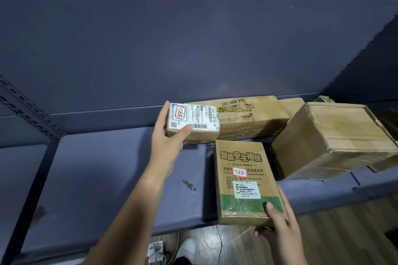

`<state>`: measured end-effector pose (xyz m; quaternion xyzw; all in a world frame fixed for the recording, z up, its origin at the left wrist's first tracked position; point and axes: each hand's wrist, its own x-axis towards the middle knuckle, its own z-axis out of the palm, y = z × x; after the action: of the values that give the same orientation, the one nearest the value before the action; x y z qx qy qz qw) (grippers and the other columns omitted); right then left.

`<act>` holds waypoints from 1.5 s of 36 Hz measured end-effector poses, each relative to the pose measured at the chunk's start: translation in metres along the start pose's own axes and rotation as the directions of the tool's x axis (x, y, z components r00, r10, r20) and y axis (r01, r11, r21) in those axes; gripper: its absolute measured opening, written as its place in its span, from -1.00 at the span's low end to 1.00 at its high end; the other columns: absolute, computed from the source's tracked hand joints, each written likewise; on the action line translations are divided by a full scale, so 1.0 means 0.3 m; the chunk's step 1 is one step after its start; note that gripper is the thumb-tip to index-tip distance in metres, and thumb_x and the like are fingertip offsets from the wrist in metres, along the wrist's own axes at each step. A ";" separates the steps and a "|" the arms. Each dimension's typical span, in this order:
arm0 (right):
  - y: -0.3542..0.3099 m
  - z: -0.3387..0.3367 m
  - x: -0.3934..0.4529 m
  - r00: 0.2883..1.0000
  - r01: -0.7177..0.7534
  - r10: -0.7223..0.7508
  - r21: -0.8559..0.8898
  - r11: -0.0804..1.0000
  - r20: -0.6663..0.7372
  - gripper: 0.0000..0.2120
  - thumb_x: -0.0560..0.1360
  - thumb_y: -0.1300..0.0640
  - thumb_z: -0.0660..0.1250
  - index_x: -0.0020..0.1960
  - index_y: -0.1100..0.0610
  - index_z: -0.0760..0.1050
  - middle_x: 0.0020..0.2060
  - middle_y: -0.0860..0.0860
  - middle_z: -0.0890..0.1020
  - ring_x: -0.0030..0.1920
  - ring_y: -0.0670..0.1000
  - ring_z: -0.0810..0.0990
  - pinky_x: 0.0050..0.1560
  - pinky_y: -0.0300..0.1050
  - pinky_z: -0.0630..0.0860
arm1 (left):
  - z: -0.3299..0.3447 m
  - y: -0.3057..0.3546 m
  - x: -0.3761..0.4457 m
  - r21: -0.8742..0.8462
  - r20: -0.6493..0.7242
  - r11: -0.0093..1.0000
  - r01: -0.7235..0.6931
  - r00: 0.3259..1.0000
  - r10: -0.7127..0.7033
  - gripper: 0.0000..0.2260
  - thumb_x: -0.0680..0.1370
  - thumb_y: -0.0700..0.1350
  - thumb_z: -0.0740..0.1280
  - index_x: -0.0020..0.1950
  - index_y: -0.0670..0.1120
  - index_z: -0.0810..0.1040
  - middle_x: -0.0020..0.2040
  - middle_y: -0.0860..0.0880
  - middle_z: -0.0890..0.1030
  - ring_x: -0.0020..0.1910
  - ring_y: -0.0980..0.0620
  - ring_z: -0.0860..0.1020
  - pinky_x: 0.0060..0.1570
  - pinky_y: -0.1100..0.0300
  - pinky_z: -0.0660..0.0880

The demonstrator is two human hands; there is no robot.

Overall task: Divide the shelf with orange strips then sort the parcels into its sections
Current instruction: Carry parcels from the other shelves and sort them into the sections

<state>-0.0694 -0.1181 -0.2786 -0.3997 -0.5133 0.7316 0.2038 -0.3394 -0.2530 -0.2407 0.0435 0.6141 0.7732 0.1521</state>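
**Parcels in hand, no strips yet**

The dark shelf (107,168) shows no orange strips, so dividing looks undone. Brown parcels cluster at its right. The right hand (280,228) clasps the green-banded box (243,183) at the front edge; the left hand (165,142) grips the labelled small parcel (193,122).

parcels (245,180): 5 | hands (165,146): 2 | shelf (107,174): 1
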 end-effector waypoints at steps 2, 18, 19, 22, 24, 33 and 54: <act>-0.002 -0.005 0.000 1.000 -0.002 0.002 -0.001 1.000 0.025 -0.56 0.62 0.29 0.26 0.40 -0.10 0.51 0.06 0.15 0.70 -0.17 0.19 0.57 -0.38 0.01 0.47 | -0.009 -0.001 -0.027 0.001 -0.013 1.000 0.003 1.000 -0.003 -0.31 0.50 -0.30 0.48 0.47 0.27 0.38 0.17 0.06 0.67 -0.11 0.07 0.56 -0.35 0.17 0.45; -0.097 -0.170 -0.020 0.970 -0.020 0.016 0.014 1.000 0.242 -0.44 0.60 0.29 0.30 0.42 -0.26 0.43 0.07 -0.07 0.73 -0.19 0.08 0.74 -0.45 -0.03 0.59 | 0.004 0.066 -0.478 0.004 -0.195 0.999 -0.036 0.980 0.036 -0.33 0.53 -0.33 0.43 0.50 0.20 0.35 0.13 0.07 0.69 -0.06 0.05 0.67 -0.30 0.16 0.58; -0.098 -0.182 -0.018 0.965 -0.028 0.023 0.015 1.000 0.262 -0.44 0.60 0.30 0.31 0.42 -0.26 0.43 0.07 -0.07 0.73 -0.19 0.08 0.74 -0.44 -0.04 0.59 | 0.003 0.069 -0.515 0.007 -0.216 0.999 -0.042 0.975 0.042 -0.34 0.53 -0.32 0.43 0.50 0.20 0.34 0.13 0.08 0.69 -0.04 0.04 0.68 -0.28 0.14 0.60; -0.098 -0.203 -0.020 0.943 -0.056 0.053 -0.001 0.998 0.330 -0.43 0.61 0.29 0.30 0.46 -0.24 0.42 0.11 -0.04 0.72 -0.21 0.07 0.74 -0.43 -0.03 0.60 | -0.008 0.073 -0.625 0.012 -0.291 0.998 -0.056 0.955 0.058 -0.34 0.53 -0.30 0.44 0.50 0.19 0.35 0.18 0.05 0.67 0.03 -0.05 0.69 -0.23 0.10 0.61; -0.093 -0.204 -0.024 0.925 -0.074 0.074 -0.016 0.997 0.373 -0.43 0.61 0.28 0.30 0.46 -0.26 0.41 0.15 0.00 0.70 -0.26 0.07 0.72 -0.45 -0.03 0.60 | -0.021 0.075 -0.699 -0.004 -0.354 0.998 -0.068 0.933 0.062 -0.34 0.52 -0.29 0.45 0.50 0.19 0.36 0.18 0.06 0.67 0.05 -0.09 0.69 -0.22 0.11 0.62; -0.069 -0.122 -0.100 0.832 -0.128 0.142 -0.062 0.990 0.536 -0.47 0.60 0.27 0.33 0.36 -0.31 0.42 0.17 -0.04 0.69 -0.04 0.16 0.67 -0.42 -0.04 0.60 | -0.084 0.057 -0.985 -0.032 -0.535 0.995 -0.095 0.842 0.063 -0.34 0.52 -0.31 0.43 0.50 0.18 0.35 0.16 0.04 0.68 0.10 -0.10 0.69 -0.16 0.11 0.66; -0.060 0.243 -0.434 0.663 -0.009 0.094 -0.117 0.993 0.743 -0.50 0.62 0.18 0.33 0.33 -0.39 0.38 0.18 -0.09 0.69 0.08 0.15 0.70 -0.29 0.00 0.61 | -0.378 0.219 -1.296 -0.035 -0.710 0.950 -0.309 0.677 0.195 -0.46 0.56 -0.34 0.36 0.40 0.20 0.46 0.11 0.05 0.69 0.00 -0.03 0.71 -0.19 0.15 0.68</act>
<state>-0.0515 -0.2463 -0.2021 -0.0893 -0.5775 0.8088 -0.0659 -0.0109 -0.4845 -0.1584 -0.1788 0.5530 0.7898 -0.1963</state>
